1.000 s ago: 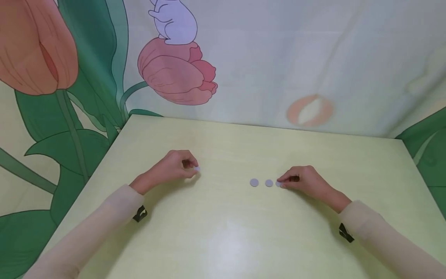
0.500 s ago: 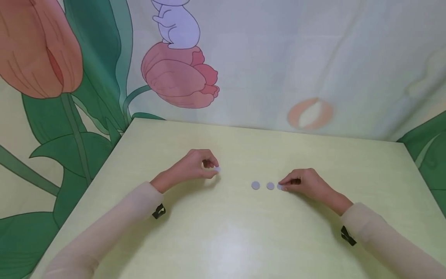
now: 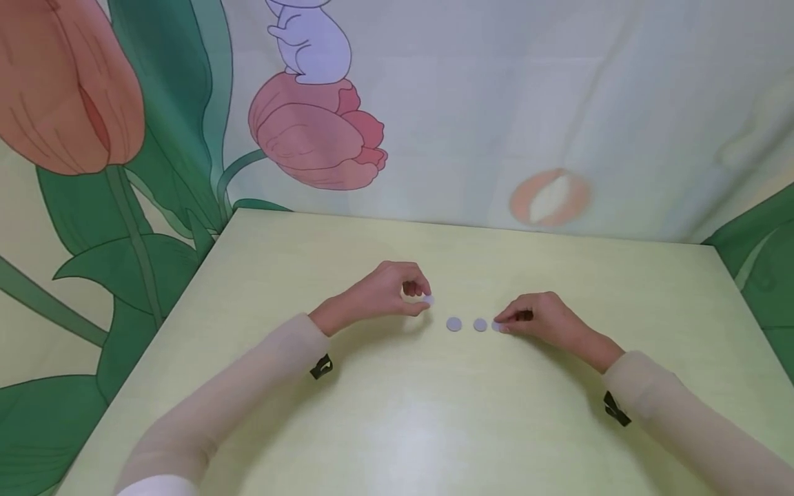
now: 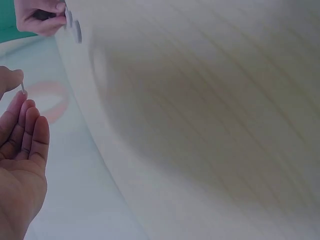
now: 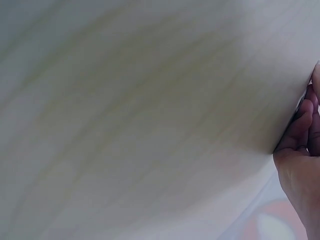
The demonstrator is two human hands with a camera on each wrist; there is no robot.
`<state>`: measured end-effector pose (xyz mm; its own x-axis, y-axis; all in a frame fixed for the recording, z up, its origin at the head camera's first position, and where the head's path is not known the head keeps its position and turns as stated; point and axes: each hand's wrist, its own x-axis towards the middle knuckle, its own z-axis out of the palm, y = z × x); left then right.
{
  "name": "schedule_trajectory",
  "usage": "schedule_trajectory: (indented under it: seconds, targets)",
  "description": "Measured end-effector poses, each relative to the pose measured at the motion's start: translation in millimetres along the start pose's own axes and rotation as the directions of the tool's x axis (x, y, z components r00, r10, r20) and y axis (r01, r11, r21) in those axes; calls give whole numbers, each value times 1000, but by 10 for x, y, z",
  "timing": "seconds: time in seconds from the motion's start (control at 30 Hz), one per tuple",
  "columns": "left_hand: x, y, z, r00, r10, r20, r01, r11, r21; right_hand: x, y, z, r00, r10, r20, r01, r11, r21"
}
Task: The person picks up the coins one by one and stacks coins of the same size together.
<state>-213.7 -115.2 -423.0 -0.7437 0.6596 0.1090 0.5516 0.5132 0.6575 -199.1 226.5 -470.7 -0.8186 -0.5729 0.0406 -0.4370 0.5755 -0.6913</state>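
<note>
Between thumb and fingertips, my left hand [image 3: 387,291] pinches a small pale round disc [image 3: 429,300], held above the table left of a short row. In the left wrist view that disc [image 4: 23,87] shows edge-on as a thin sliver. Two similar flat discs lie on the table: a left one [image 3: 454,324] and a middle one [image 3: 480,324]. My right hand [image 3: 548,320] pinches a third disc [image 3: 496,326] at the row's right end, its fingers low at the tabletop and covering part of it. The right wrist view shows only part of the right hand [image 5: 300,140].
A pale wooden table [image 3: 384,399] spans the view. Behind it hangs a cloth backdrop [image 3: 459,124] printed with tulips and a white animal. Black wrist bands show under both sleeves, such as the left sleeve [image 3: 248,386].
My left hand has travelled right across the table with its disc, from the left side to close by the row. The right hand and the row have stayed in place.
</note>
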Motion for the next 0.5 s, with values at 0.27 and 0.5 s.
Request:
schedule_trajectory:
  seconds: [0.27,0.5]
  targets:
    - [244,147,167,999,46,27,-46,999,7,18,3,-21,1000,-3,4,3,1000,-4]
    - [425,236,321,995,50,89,-54,998,33,19,33,-27,1000,-18,3,18,999,-27]
